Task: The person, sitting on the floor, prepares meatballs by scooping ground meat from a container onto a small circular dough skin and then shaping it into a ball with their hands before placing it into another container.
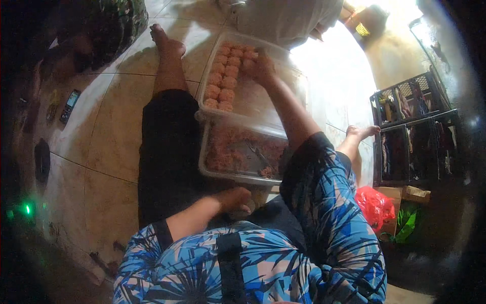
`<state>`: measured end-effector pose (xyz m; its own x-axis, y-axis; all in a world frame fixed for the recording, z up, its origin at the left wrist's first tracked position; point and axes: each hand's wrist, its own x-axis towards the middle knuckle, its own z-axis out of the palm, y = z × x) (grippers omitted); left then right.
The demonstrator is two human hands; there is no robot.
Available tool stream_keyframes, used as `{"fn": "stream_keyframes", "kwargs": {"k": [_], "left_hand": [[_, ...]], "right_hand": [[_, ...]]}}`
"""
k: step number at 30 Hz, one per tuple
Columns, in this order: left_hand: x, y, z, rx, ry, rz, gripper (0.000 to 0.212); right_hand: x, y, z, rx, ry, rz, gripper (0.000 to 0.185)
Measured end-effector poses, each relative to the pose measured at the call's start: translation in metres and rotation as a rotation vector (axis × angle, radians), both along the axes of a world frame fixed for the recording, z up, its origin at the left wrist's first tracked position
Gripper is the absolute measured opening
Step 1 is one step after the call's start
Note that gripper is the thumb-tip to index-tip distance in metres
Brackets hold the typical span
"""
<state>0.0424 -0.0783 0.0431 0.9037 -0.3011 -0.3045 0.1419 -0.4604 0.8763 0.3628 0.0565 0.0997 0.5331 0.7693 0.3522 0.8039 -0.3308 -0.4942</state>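
My right hand (262, 69) reaches into a clear plastic container (262, 108) on the floor. Its fingers touch the reddish balls (229, 83) at the start of a third row; whether they grip one is unclear. Two rows of these balls line the container's left side. Nearer to me, a second plastic tub (243, 178) holds a reddish crumbly mixture (222, 157) and a metal utensil (258, 152), probably a spoon or fork, with some mixture at its near end. My left hand (236, 200) is low in front of my lap, fingers curled, its palm side hidden.
My legs stretch along both sides of the tubs. Another person in light clothing (281, 19) is close to the far end. A mobile phone (70, 106) lies on the tiled floor at left. On the right are a dark crate-like rack (414, 121) and a red plastic bag (374, 207).
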Motion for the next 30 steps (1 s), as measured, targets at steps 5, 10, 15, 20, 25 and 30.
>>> {"fn": "stream_keyframes", "kwargs": {"k": [5,10,15,20,25,30], "left_hand": [[-0.012,-0.006,-0.027,-0.012,-0.02,0.059,0.043],[0.0,-0.004,-0.01,-0.159,0.035,0.057,0.052],[0.002,-0.014,-0.021,-0.05,0.215,0.036,0.042],[-0.011,-0.014,-0.061,0.126,0.074,0.003,0.054],[0.005,0.004,0.008,0.017,0.228,-0.118,0.049],[-0.004,0.002,0.006,-0.11,0.096,0.156,0.032]], "right_hand": [[-0.028,0.001,0.006,-0.001,0.187,-0.046,0.064],[-0.013,-0.02,0.004,0.039,0.196,-0.053,0.069],[-0.024,-0.017,0.02,-0.012,0.17,0.013,0.066],[-0.01,-0.012,-0.003,0.187,0.186,0.159,0.064],[-0.003,-0.008,-0.006,0.012,0.259,-0.006,0.075],[-0.006,-0.049,0.009,-0.033,0.399,0.071,0.067]]}}
